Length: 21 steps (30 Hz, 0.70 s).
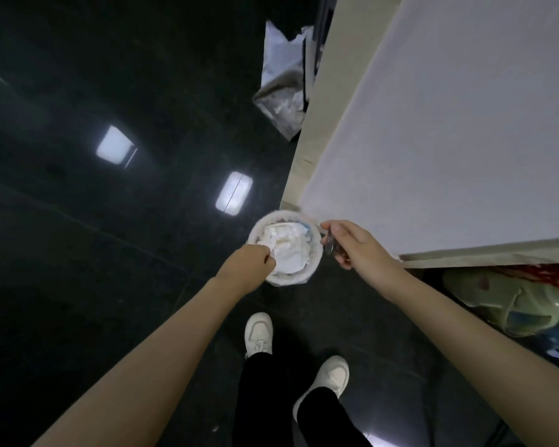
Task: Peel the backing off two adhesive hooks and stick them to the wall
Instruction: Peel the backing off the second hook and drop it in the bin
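Note:
My left hand (250, 264) hangs over the rim of a small round waste bin (315, 258) on the floor. Its fingers are curled together, and I see nothing between them. The bin is full of crumpled white paper (288, 246). My right hand (352, 245) is just right of the bin, by the lower corner of the white wall panel (449, 124). It pinches a small clear adhesive hook (329, 244) with a shiny metal part. The hook is partly hidden by the fingers.
The floor is dark and glossy, with two bright ceiling-light reflections (234, 193). My white shoes (259, 333) stand below the bin. A white plastic bag (283, 82) leans by the panel's far edge. A green and red bundle (510, 301) lies under the panel at right.

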Available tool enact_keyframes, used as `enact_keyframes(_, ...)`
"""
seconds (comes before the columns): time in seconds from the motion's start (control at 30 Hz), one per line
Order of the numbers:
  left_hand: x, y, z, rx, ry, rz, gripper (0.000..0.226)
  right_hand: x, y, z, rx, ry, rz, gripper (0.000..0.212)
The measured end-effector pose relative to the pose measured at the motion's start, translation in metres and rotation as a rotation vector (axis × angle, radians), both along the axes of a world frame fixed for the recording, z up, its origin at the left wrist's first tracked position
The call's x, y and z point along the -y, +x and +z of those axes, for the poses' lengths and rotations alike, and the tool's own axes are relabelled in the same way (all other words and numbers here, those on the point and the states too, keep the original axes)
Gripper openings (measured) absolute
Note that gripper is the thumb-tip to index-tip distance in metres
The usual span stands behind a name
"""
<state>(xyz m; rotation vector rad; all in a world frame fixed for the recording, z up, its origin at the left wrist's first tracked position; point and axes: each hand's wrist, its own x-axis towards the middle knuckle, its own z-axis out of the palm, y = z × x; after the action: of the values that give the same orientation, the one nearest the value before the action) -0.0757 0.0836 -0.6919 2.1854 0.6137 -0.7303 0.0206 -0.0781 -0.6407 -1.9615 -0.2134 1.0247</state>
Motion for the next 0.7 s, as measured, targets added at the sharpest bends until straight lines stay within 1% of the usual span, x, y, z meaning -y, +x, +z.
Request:
enact_keyframes(0.1, -0.003, 0.007, -0.046, -0.043, -0.012, -0.047, 0.026, -0.007, 0.001, -0.048, -0.018, -0.048, -0.017, 0.029)
enact_keyframes(0.37, -0.006, 0.027, -0.157, -0.063, 0.092, -0.165, 0.025, -0.016, 0.002, -0.156, -0.049, -0.123, -0.009, 0.029)
enact_keyframes(0.53, -0.002, 0.037, -0.218, -0.080, 0.126, -0.188, 0.023, -0.013, 0.005, -0.206, -0.068, -0.158, 0.012, 0.030)
enact_keyframes(0.7, 0.005, 0.041, -0.265, -0.099, 0.093, -0.170, 0.024, -0.006, 0.009, -0.242, -0.081, -0.201, 0.017, 0.031)
